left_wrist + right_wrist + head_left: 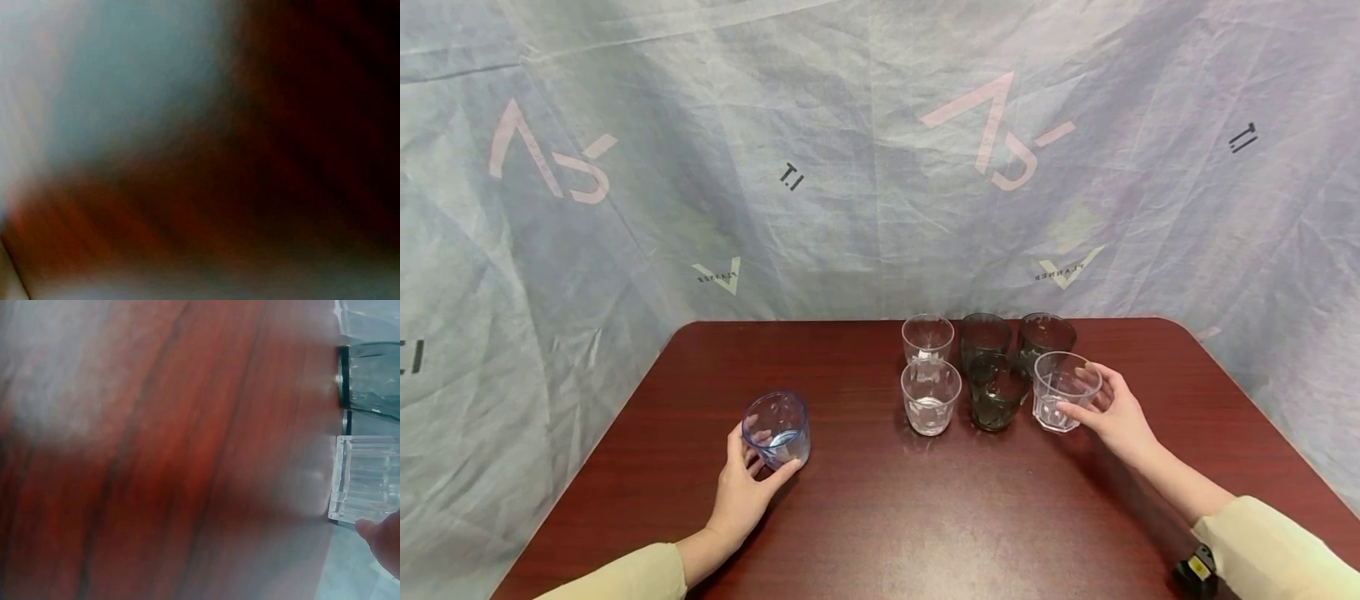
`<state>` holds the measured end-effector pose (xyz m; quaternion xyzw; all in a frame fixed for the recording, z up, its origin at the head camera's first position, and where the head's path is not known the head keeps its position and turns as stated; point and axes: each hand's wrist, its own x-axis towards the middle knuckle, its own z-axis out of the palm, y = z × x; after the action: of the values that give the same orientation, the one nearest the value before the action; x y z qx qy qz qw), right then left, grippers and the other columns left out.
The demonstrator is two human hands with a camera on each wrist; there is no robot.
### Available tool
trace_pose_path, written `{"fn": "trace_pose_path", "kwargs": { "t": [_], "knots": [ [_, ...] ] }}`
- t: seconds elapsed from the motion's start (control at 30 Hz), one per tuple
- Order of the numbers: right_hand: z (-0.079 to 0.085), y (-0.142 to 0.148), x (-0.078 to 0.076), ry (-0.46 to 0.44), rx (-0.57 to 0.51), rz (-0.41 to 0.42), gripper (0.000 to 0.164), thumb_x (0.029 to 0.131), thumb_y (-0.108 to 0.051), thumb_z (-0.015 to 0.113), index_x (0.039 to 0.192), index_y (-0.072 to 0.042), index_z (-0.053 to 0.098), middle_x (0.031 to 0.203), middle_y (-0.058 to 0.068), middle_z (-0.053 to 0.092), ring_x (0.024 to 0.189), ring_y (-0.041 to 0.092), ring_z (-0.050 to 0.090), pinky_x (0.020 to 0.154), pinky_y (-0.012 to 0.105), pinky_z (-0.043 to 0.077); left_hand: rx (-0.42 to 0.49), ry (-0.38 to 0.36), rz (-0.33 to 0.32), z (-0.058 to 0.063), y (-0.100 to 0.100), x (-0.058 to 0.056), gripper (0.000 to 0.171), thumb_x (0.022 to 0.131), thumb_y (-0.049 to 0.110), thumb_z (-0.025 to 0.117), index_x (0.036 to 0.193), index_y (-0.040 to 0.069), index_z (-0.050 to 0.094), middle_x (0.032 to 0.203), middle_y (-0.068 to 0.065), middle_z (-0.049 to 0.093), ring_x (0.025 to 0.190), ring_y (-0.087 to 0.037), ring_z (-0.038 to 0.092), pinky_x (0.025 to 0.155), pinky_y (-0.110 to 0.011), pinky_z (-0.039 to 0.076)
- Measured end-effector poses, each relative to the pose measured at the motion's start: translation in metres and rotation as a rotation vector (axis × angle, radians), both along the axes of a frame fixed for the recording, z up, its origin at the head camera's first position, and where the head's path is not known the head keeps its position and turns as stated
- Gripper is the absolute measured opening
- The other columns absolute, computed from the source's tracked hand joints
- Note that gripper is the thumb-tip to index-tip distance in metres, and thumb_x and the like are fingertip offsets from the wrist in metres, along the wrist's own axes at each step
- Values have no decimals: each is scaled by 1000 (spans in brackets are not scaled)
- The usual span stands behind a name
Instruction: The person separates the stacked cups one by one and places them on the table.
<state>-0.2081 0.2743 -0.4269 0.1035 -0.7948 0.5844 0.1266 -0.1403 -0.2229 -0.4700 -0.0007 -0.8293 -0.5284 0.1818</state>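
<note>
On the left of the table, my left hand (745, 479) grips a blue-tinted clear glass (790, 450), thumb on its near side and fingers behind it. My right hand (1120, 417) holds a clear faceted glass (1054, 410) at the right end of the front row. In the right wrist view, the thumb (382, 540) presses low on that glass's side. Left of it stands a dark grey glass (992, 408), then another clear glass (929, 408). The left wrist view is too blurred to show the held glass.
Behind the front row stand a clear glass (927, 335) and two dark glasses, one in the middle (985, 333) and one at right (1048, 333). A grey printed cloth (850, 233) hangs behind the reddish-brown table (880, 517). A black device (1197, 573) sits by my right sleeve.
</note>
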Motion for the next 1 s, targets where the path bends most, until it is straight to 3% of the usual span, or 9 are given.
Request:
{"fn": "trace_pose_path", "kwargs": {
  "t": [0.17,0.37,0.53,0.77,1.0],
  "knots": [
    [-4,2,-3,2,3,1,75,83,9,71,137,14,20,121,-11,46,109,-12,47,85,9,44,-19,10,-1,0,0,-1,94,73,12,87,145,8,27,129,-20,54,121,-31,53,94,-43,46],
    [-4,3,-5,23,22,3,73,82,10,71,136,13,20,128,13,46,111,-11,47,85,9,45,-6,-5,-6,2,1,-3,93,74,13,87,145,9,27,129,-18,54,122,-29,53,94,-28,46],
    [-7,2,-7,52,28,10,73,81,13,70,135,13,21,129,23,44,110,-12,47,83,9,46,10,-28,-46,6,-3,-3,92,75,14,86,144,8,27,131,-21,52,123,-34,52,97,-43,46],
    [-16,2,-9,104,-30,34,72,78,22,67,134,15,21,120,-14,51,109,-8,51,82,9,46,70,-48,-146,14,-2,-9,90,75,11,86,143,10,28,132,-20,51,126,-37,47,97,-52,44],
    [-18,2,-10,111,-60,45,73,77,24,66,134,15,21,120,-15,52,109,-7,52,82,9,46,137,9,-321,28,37,-18,87,71,5,87,140,12,34,127,-15,56,119,-32,53,95,-47,47]
  ]
}}
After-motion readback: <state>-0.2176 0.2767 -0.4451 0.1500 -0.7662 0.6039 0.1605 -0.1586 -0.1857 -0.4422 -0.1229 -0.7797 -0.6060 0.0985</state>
